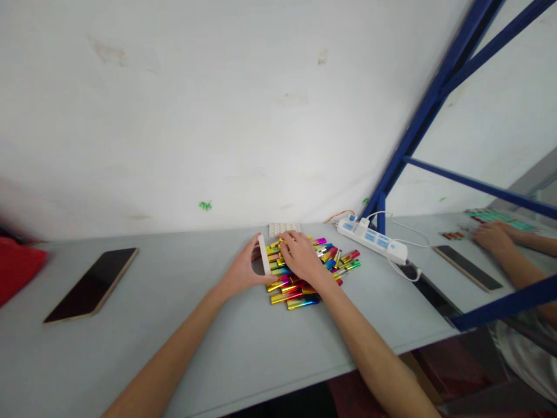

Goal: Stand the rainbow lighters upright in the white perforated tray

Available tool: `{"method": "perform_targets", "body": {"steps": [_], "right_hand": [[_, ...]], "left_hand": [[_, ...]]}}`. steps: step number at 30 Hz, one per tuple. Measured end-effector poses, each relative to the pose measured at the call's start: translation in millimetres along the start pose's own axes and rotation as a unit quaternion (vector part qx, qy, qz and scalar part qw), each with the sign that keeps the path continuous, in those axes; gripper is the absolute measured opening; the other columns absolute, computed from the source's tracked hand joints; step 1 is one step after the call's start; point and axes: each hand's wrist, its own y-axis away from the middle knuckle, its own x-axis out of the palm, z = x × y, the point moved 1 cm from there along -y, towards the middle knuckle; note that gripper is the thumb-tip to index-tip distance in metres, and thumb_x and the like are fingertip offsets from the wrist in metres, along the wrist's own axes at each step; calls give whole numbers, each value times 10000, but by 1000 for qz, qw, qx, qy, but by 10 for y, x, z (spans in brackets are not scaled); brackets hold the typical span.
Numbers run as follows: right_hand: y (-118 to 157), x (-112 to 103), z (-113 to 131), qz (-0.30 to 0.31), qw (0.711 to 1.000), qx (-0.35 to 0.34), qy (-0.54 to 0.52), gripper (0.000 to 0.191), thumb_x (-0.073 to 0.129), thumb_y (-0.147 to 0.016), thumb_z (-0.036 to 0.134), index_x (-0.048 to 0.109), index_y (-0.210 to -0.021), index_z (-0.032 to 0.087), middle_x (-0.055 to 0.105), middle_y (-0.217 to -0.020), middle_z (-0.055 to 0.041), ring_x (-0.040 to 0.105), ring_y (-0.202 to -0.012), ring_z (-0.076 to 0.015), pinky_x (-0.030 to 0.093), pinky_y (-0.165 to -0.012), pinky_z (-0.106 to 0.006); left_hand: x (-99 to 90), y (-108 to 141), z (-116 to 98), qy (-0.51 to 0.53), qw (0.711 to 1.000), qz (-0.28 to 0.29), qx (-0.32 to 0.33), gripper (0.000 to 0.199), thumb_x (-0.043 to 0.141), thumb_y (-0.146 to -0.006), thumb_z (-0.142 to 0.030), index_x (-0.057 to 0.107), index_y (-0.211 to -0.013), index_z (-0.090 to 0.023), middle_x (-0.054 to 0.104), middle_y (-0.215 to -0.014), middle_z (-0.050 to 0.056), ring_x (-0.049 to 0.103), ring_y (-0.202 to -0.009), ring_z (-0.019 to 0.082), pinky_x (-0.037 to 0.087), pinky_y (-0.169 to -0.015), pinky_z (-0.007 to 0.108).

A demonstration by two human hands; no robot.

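Observation:
My left hand [244, 270] grips a narrow white strip-like piece [264, 255], its thumb at the near end and its fingers at the far end. Right beside that piece lies a pile of shiny metallic sticks [303, 301] that look like lighters, in gold, red, blue, green and pink. Over the pile, my right hand [302, 255] is bent, with curled fingertips down among the sticks near the white piece. Whatever those fingertips pinch is hidden. A white tray with a grid of small holes [284, 229] lies behind the pile, against the wall.
On the left of the grey table [183, 325] are a dark phone-like slab [93, 283] and a red item [17, 267]. A white power strip [372, 237] with cables lies right, beside a blue metal frame [402, 145]. Beyond it, another person's hands [496, 235] work near a second slab [467, 267].

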Motion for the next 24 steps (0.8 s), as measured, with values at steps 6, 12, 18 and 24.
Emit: {"method": "perform_targets", "body": {"steps": [6,12,18,24], "right_hand": [[24,100,280,16,995,-57,76,407,365,-1140,364,745,-1199,232,715,-1295,-100,574,-1221,-286,422,-1092,-470],[21,126,242,12,992,-63,104,441,344,-1148,380,754,-1166,221,729,-1261,-88,567,-1209,-277,433,-1055,-441],[26,89,122,0,994,-46,103,367,413,-1130,343,763,-1112,235,750,-1252,-80,596,-1189,-278,381,-1137,-504],[39,42,206,5,994,-34,108,368,406,-1127,313,761,-1078,229,760,-1180,-88,607,-1186,-282,229,-1253,-604]], "left_hand": [[0,-2,17,-20,1000,-7,2,1346,1005,-556,-403,268,-1666,-214,483,-1628,248,565,-1438,418,468,-1216,614],[-23,6,-31,-25,1000,-11,5,1323,1009,-542,-383,310,-1652,-213,562,-1567,229,585,-1419,413,476,-1210,618],[-83,42,-117,-21,999,-23,12,1304,1011,-545,-411,336,-1648,-247,628,-1507,190,643,-1357,395,545,-1152,599],[-100,45,-183,-38,999,-10,20,1148,989,-574,-501,477,-1575,-270,564,-1582,146,587,-1419,394,545,-1159,584]]}}
